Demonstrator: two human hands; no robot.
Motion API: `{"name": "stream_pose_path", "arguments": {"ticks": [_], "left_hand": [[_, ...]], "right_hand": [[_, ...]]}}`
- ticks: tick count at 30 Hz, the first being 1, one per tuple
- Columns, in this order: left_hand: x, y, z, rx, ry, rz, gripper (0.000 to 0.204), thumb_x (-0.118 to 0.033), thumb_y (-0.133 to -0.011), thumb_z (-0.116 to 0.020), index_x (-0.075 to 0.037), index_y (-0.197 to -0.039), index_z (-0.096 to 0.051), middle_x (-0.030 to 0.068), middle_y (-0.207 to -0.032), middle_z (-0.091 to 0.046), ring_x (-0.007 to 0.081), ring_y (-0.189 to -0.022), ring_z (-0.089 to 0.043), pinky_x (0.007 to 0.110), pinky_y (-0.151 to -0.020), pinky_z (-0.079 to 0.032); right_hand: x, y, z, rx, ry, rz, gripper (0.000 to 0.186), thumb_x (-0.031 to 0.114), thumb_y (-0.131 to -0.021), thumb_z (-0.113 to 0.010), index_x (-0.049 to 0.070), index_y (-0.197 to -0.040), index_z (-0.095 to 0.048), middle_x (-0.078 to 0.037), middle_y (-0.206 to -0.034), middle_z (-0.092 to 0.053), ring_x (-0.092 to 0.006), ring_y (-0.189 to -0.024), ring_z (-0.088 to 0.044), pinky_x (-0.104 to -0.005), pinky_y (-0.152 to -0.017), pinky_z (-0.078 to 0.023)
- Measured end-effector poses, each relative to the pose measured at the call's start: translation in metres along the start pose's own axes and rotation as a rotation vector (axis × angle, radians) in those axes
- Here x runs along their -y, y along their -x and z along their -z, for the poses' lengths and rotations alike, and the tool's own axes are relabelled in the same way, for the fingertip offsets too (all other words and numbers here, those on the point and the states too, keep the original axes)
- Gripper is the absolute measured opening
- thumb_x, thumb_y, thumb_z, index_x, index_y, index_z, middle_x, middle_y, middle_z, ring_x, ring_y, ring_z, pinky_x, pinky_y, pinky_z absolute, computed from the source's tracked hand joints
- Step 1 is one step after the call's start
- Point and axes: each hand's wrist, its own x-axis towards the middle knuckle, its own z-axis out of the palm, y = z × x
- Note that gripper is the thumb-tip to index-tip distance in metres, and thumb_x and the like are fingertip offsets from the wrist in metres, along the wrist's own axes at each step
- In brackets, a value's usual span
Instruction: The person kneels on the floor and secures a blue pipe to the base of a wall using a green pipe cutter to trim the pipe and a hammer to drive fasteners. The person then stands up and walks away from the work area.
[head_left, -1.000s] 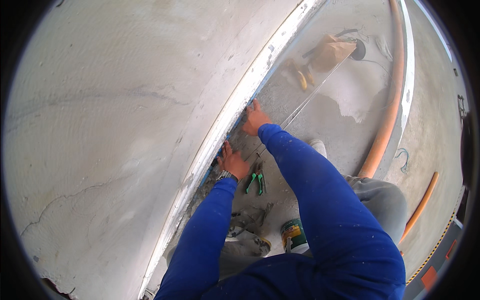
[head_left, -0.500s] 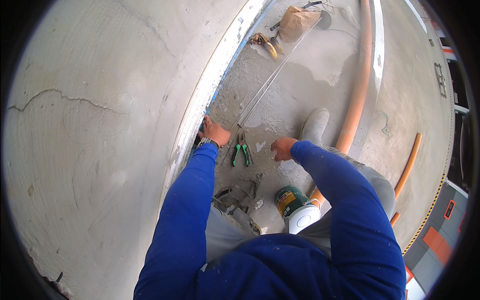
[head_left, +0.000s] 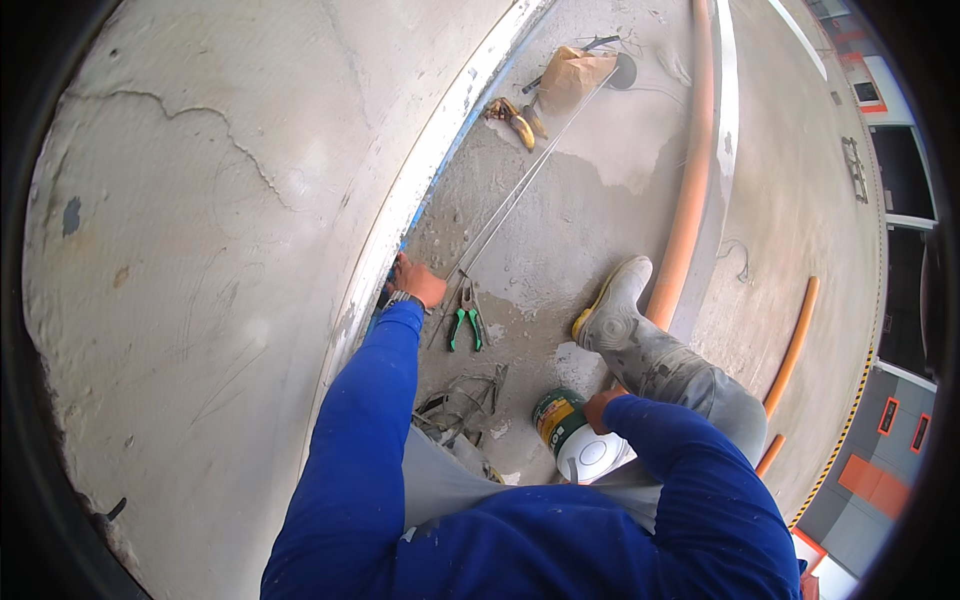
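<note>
At the base of the white-edged wall, my left hand (head_left: 420, 281) reaches into the narrow dark gap along a blue strip (head_left: 414, 232). Its fingers look closed, and their tips are hidden there. My right hand (head_left: 599, 410) is by my right leg, against the upper side of a green bucket (head_left: 558, 416) with a white lid (head_left: 588, 454). The fingers of that hand are curled in, and I cannot see what they hold. Just right of my left hand, green-handled pliers (head_left: 466, 320) lie on the wet, gritty floor. Two long thin rods (head_left: 520, 187) lie beyond them.
An orange pipe (head_left: 688, 190) runs along the floor on the right, beside a white strip. A brown paper bag (head_left: 574, 78), bananas (head_left: 522, 131) and a dark disc (head_left: 623, 71) lie ahead. Tangled straps (head_left: 463, 405) lie near my feet. My grey boot (head_left: 618, 298) stands right of centre.
My right hand has moved back toward me, from above the floor near the boot to the bucket. My left hand stays at the gap, its fingers more drawn in.
</note>
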Motion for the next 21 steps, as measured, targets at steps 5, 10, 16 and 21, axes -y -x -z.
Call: {"name": "stream_pose_path", "arguments": {"ticks": [5, 10, 16, 21], "left_hand": [[0.009, -0.003, -0.002, -0.016, -0.019, -0.031, 0.072, -0.039, -0.09, -0.065, 0.0, -0.15, -0.056, 0.0275, -0.175, -0.009, 0.0433, -0.162, -0.016, 0.072, -0.123, -0.024], [0.007, 0.002, 0.001, -0.008, -0.003, -0.051, 0.074, -0.04, -0.088, -0.065, 0.004, -0.147, -0.057, 0.0295, -0.174, -0.012, 0.0452, -0.161, -0.018, 0.071, -0.124, -0.023], [0.003, -0.005, 0.001, 0.061, -0.038, 0.009, 0.073, -0.037, -0.092, -0.065, 0.001, -0.153, -0.053, 0.0233, -0.177, -0.005, 0.0394, -0.163, -0.015, 0.063, -0.129, -0.021], [-0.006, 0.006, 0.011, 0.09, -0.019, 0.024, 0.072, -0.035, -0.093, -0.063, 0.0, -0.155, -0.05, 0.023, -0.177, -0.004, 0.0388, -0.163, -0.015, 0.061, -0.129, -0.022]], "right_hand": [[-0.003, 0.011, 0.004, -0.085, -0.024, 0.085, 0.034, 0.018, -0.084, -0.067, 0.001, -0.11, -0.079, -0.023, -0.111, -0.078, -0.0402, -0.109, -0.075, -0.0486, -0.096, -0.059], [0.009, 0.027, 0.02, -0.217, -0.18, 0.088, 0.035, 0.012, -0.081, -0.064, 0.002, -0.111, -0.078, -0.024, -0.109, -0.077, -0.0422, -0.108, -0.073, -0.0499, -0.094, -0.059], [0.009, 0.036, 0.028, -0.585, -0.603, 0.165, 0.033, 0.009, -0.085, -0.062, 0.006, -0.115, -0.076, -0.023, -0.112, -0.076, -0.0424, -0.108, -0.072, -0.0499, -0.096, -0.056], [0.016, 0.071, 0.058, -0.746, -0.811, 0.298, 0.025, 0.007, -0.091, -0.062, 0.005, -0.113, -0.073, -0.02, -0.107, -0.075, -0.0364, -0.105, -0.071, -0.0446, -0.094, -0.054]]}}
